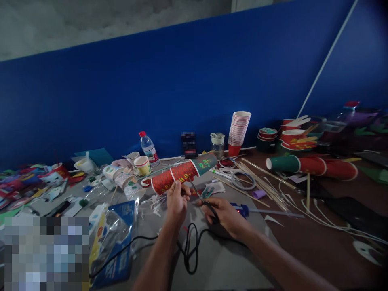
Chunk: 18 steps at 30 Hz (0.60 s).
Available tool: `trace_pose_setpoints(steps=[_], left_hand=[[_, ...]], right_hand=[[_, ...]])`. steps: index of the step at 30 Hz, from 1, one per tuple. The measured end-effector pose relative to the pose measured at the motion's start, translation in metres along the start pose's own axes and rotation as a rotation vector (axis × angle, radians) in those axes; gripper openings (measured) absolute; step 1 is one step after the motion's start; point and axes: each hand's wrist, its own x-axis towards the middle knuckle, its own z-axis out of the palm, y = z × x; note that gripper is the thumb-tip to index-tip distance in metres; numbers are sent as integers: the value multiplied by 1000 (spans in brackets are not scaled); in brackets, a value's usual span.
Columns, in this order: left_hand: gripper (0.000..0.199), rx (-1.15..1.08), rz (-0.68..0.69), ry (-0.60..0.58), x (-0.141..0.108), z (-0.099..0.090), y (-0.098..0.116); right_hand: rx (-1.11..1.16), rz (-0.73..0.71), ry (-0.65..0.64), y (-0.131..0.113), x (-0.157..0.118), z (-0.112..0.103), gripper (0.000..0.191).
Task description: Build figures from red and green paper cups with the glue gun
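My left hand [178, 199] is closed at the underside of a row of joined paper cups [183, 171], two red with yellow print and a green one at the right end. The row tilts up to the right above the table. In my right hand [222, 214] are scissors [213, 211] with dark handles, the fingers wrapped round them. Their blades [195, 188] point up and left to the cups' underside, near my left fingertips. Whether they touch the cups I cannot tell. Just right of that hand lies a blue glue gun [241, 209] with a small red light.
A black cable [191, 258] loops below my hands. Wooden sticks [260, 180] and coiled wire [243, 180] lie to the right, beside another joined cup row [312, 166]. Behind stand a water bottle [149, 150], a jar [217, 144] and a tall cup stack [239, 131]. Blue packaging [121, 242] lies left.
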Motion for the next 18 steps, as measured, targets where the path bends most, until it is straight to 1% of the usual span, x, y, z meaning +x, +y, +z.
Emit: trace_pose_setpoints(steps=[7,10,13,18], left_hand=[[39,40,23,-1,-1,1,2],[39,62,41,4,-1,1,2],[38,44,53,30,0,1,3],[39,20,31,-3,-2,3,5]], right_hand=[[-5,1,36,-3,-3,3,30],[16,-11,15,-2,-4,1,32],[60,8,-22,-2,-4,-1,37],[61,-13,-15,-3,-3,-1,37]])
